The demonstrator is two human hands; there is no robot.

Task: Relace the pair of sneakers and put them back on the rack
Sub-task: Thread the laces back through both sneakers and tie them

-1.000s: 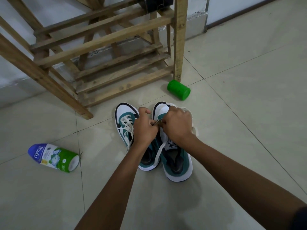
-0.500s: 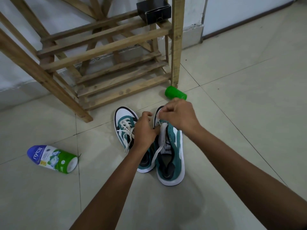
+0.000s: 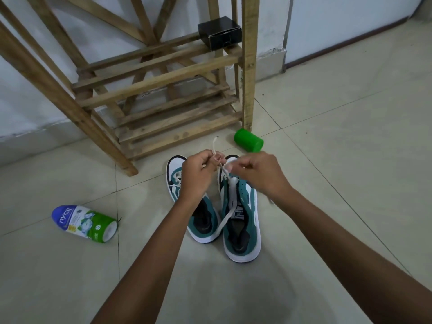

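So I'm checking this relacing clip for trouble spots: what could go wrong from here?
1. The left hand and right hand both pinch the white lace above the right sneaker; a hard pull could lift or tip it against the left sneaker.
2. A loose lace length trails beside the tongue and may snag.
3. The green cap lies by the wooden rack and could be knocked when shelving.

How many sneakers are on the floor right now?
2. The left green-and-white sneaker lies laced below the left hand; the right green-and-white sneaker sits beside it, its white lace held by both hands, right hand included. None on the wooden rack.
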